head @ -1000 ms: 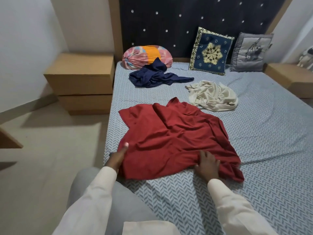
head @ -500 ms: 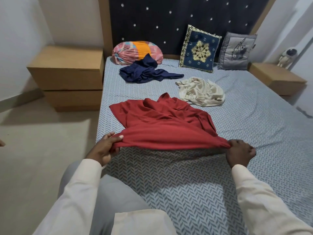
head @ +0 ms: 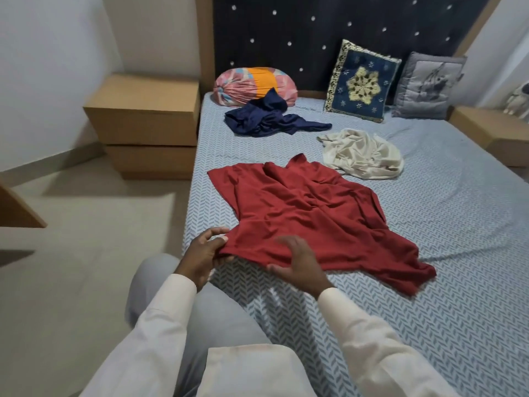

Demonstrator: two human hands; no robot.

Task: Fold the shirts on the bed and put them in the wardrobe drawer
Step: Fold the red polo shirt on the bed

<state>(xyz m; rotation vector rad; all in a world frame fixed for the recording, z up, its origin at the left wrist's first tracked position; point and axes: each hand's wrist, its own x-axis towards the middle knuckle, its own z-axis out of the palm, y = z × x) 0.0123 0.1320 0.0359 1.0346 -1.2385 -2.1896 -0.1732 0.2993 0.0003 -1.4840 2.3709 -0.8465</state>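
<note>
- Red shirt (head: 309, 222) lies spread on the bed (head: 429, 296), towards its left edge, collar pointing at the headboard (head: 315, 24), hem towards you, fabric wrinkled.
- Your left hand (head: 204, 253) pinches the shirt's near-left hem corner, thumb on top, fingers curled under, corner lifted slightly off the sheet.
- Your right hand (head: 300, 265) is blurred, fingers spread and loose over the near hem just beside the left hand. It grips nothing, and you can't tell whether it touches the cloth.
- Navy shirt (head: 269, 118) is crumpled further up the bed, touching the striped bolster pillow (head: 246, 84).
- Cream shirt (head: 362, 154) is bunched up just beyond the red shirt's right shoulder.
- Blue embroidered cushion (head: 362, 81) and grey cushion (head: 428, 87) lean on the headboard.
- Wooden nightstand (head: 146, 121) stands at the bed's left side, and another nightstand (head: 492, 130) on the right.
</note>
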